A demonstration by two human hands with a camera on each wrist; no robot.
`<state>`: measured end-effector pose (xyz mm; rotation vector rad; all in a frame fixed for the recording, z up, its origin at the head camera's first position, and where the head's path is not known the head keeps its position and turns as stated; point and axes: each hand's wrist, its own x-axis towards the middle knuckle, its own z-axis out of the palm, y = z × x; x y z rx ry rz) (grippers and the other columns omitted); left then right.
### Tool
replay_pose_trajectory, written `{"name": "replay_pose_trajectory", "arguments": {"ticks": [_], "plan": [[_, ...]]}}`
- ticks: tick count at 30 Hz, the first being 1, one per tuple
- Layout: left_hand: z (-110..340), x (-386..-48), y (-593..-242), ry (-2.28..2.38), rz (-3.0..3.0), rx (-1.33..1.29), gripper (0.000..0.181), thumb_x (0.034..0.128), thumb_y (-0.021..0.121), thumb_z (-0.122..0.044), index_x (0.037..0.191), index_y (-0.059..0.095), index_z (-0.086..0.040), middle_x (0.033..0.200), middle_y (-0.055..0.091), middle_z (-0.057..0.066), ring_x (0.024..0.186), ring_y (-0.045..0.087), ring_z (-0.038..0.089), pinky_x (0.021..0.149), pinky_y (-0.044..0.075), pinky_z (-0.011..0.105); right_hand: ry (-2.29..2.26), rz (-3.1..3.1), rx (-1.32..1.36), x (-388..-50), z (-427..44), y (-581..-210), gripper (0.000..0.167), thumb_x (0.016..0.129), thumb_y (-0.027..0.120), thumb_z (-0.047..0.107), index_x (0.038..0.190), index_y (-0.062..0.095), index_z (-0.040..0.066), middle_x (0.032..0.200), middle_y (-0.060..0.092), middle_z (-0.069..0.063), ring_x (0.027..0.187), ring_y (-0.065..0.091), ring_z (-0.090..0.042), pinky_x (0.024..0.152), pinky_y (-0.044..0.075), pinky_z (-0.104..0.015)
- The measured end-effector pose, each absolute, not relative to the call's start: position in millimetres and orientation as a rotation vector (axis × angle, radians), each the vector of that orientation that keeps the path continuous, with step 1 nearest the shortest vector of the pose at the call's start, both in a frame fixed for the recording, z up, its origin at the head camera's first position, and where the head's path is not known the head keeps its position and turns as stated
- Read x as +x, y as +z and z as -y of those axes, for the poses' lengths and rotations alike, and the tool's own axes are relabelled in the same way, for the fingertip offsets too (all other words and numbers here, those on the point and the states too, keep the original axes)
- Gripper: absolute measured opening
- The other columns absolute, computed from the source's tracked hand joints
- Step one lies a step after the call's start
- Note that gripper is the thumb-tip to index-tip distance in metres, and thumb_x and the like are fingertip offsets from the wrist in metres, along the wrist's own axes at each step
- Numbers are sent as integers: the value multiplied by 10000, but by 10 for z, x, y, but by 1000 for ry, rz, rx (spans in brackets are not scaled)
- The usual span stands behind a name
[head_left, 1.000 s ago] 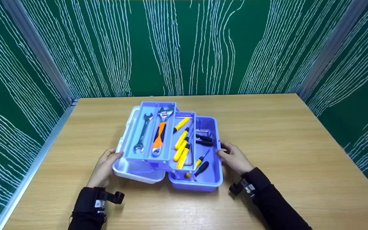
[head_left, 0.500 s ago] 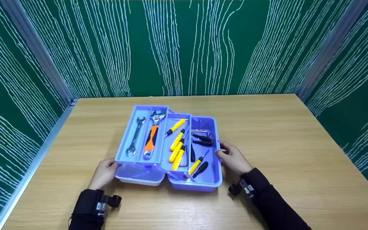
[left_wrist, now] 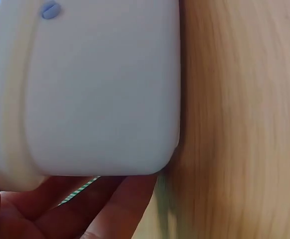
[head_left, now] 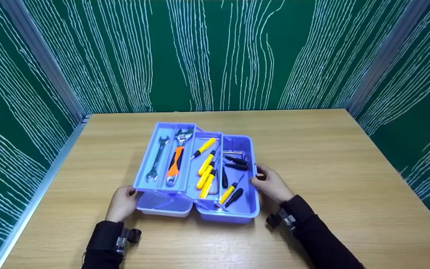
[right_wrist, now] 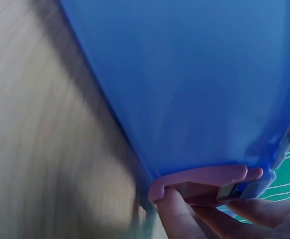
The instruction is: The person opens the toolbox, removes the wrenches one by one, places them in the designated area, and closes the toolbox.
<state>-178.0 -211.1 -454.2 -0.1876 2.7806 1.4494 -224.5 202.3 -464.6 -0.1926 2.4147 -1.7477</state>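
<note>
Against a second ago, we see the upper tray swung lower and further left, now covering much of the pale lid; the last half-second shows hardly any shift. We judge the opening-out of the toolbox nearly complete — spanner, adjustable wrench and yellow-handled screwdrivers all lie exposed.

The toolbox sits at the centre of the frame, just below the middle. At its lower left, the left hand holds the lid's edge between thumb and fingers; at its right, the right hand grips the box wall, a fingertip tucked under the pink latch in that wrist's view.

Below, we have a wood-grain table; behind it, green panels with wavy pale lines — grey posts slant through both upper corners.
</note>
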Motion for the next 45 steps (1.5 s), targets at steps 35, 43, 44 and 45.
{"name": "replay_pose_trajectory", "arguments": {"ticks": [35, 43, 44, 45], "plan": [[1464, -2356, -3140, 668, -2907, 107, 528, 992, 490, -282, 1390, 463, 63, 1350, 554, 248, 1143, 571, 336, 1042, 448, 491, -1724, -2427, -175, -2243, -2031, -4665, 700, 871, 624, 68, 1480, 311, -79, 1398, 469, -304, 1189, 576, -378, 859, 560, -296], [1400, -2354, -3238, 360, -2899, 156, 140, 868, 505, -48, 899, 630, 7, 849, 584, 111, 700, 551, 229, 590, 422, 280, -1722, -2415, -215, -2232, -2027, -4662, 700, 875, 626, 77, 1479, 309, -81, 1376, 483, -313, 1177, 584, -369, 844, 556, -281], [1396, -2356, -3241, 337, -2905, 168, 134, 856, 512, -31, 898, 633, 10, 849, 585, 110, 705, 549, 232, 594, 421, 283, -1723, -2413, -219, -2231, -2029, -4660, 700, 877, 623, 76, 1480, 305, -82, 1379, 480, -313, 1176, 584, -365, 844, 555, -278], [1392, -2361, -3242, 318, -2912, 176, 134, 848, 522, -23, 909, 636, 11, 856, 589, 110, 714, 551, 235, 600, 427, 290, -1726, -2409, -224, -2230, -2029, -4657, 699, 878, 621, 75, 1480, 303, -83, 1379, 479, -314, 1173, 586, -363, 844, 554, -279]]}}
